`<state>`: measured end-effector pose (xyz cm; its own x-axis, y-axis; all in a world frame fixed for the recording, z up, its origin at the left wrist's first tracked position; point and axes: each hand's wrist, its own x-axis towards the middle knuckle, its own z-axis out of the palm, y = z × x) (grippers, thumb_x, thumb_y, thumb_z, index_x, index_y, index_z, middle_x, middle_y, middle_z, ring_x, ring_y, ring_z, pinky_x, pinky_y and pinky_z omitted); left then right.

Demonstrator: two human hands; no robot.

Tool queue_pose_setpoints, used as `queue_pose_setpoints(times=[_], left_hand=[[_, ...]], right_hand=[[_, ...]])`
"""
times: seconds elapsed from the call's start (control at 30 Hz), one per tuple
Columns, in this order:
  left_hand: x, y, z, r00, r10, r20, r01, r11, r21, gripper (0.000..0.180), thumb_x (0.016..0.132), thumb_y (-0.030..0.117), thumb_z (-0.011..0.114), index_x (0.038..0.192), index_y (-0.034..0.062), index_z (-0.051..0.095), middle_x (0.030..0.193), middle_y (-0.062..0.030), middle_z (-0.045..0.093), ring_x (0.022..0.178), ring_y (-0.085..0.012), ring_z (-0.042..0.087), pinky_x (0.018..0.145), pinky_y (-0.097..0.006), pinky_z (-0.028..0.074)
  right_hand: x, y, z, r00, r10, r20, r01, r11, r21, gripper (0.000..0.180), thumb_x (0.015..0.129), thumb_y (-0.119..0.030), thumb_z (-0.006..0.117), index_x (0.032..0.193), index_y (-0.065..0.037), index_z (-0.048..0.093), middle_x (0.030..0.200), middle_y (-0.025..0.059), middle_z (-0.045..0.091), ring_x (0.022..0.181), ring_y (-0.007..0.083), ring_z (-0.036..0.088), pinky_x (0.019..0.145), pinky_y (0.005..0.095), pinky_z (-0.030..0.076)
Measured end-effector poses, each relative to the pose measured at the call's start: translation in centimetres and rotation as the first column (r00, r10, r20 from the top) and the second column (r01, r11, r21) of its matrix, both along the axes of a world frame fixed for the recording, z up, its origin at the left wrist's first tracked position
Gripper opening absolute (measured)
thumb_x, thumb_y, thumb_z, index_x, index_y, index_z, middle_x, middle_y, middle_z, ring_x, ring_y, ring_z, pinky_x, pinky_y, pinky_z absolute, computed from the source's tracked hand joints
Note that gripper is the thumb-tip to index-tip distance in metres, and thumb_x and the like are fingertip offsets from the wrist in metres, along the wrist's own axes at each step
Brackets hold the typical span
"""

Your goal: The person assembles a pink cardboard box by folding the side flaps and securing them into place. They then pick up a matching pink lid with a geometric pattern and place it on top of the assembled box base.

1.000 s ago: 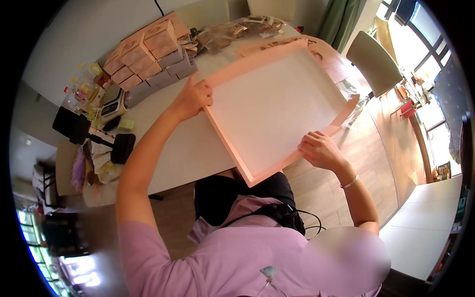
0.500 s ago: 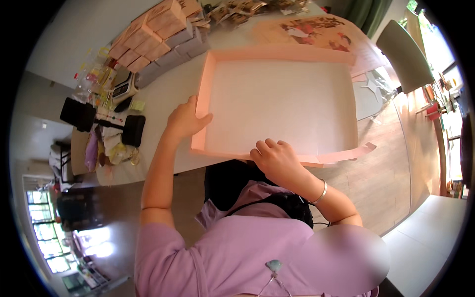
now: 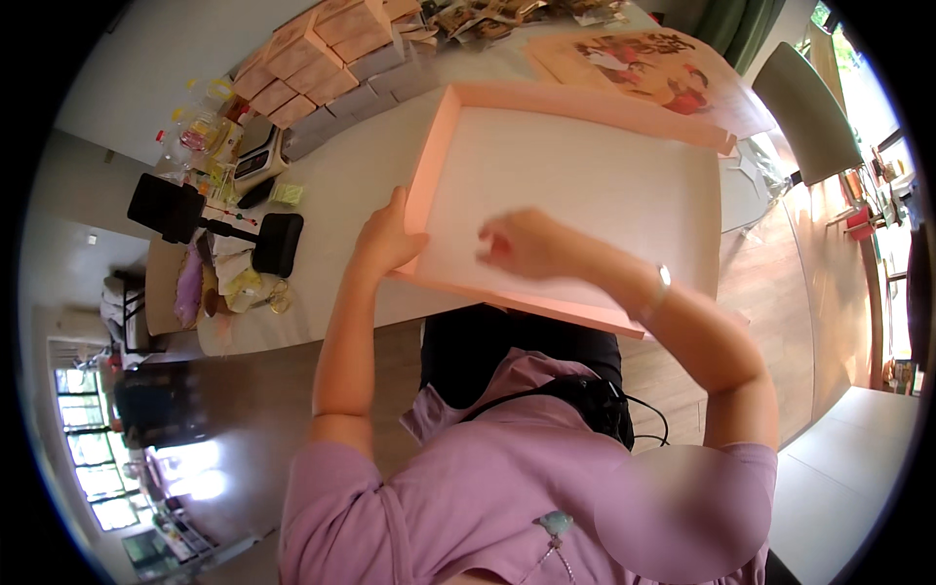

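A shallow cardboard box (image 3: 575, 210) with a white inside and peach-pink walls lies open side up at the table's front edge. My left hand (image 3: 392, 236) grips its left wall, thumb over the inside and fingers outside. Above the front part of the box, my right hand (image 3: 522, 242) is bent at the wrist and blurred by motion. Its fingers look curled, but whether they hold anything cannot be made out. A pink strip runs along the front edge. The far wall stands up, with a small loose end at its right; no raised pink wall shows along the right side.
Stacked pink and grey boxes (image 3: 312, 63) stand at the far left, near a scale (image 3: 258, 156) and a black phone stand (image 3: 278, 244). Behind the box lies a printed peach sheet (image 3: 653, 73). A chair (image 3: 804, 112) stands at the far right.
My right hand has lifted from the front wall and moved over the box. The front strip's end no longer sticks out at the right. Left hand and box appear farther right in view.
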<state>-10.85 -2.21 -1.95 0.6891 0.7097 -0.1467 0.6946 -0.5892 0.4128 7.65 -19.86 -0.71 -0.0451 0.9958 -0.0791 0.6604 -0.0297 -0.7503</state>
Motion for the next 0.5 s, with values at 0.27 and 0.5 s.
queue_pose_setpoints(times=[0.27, 0.5], left_hand=[[1.4, 0.1, -0.9, 0.997, -0.080, -0.001, 0.080, 0.996, -0.048, 0.037, 0.081, 0.011, 0.062, 0.114, -0.0042, 0.054, 0.103, -0.0289, 0.068, 0.098, -0.0456, 0.067, 0.082, -0.050, 0.053], [2.0, -1.1, 0.3, 0.993, -0.074, -0.096, 0.078, 0.996, 0.033, 0.035, 0.077, 0.003, 0.060, 0.111, -0.0013, 0.056, 0.096, -0.0248, 0.070, 0.094, -0.0443, 0.068, 0.081, -0.051, 0.054]], right_hand=[[-0.2, 10.8, -2.8, 0.646, -0.504, -0.573, 0.333, 0.862, -0.382, 0.032, 0.094, -0.018, 0.061, 0.103, 0.012, 0.064, 0.090, 0.0208, 0.071, 0.078, 0.0283, 0.073, 0.070, 0.0362, 0.063], [-1.1, 11.6, 1.2, 0.654, -0.468, -0.594, 0.212, 0.868, -0.449, 0.041, 0.093, -0.020, 0.050, 0.079, 0.014, 0.069, 0.076, 0.0217, 0.072, 0.067, 0.0278, 0.072, 0.063, 0.0353, 0.064]])
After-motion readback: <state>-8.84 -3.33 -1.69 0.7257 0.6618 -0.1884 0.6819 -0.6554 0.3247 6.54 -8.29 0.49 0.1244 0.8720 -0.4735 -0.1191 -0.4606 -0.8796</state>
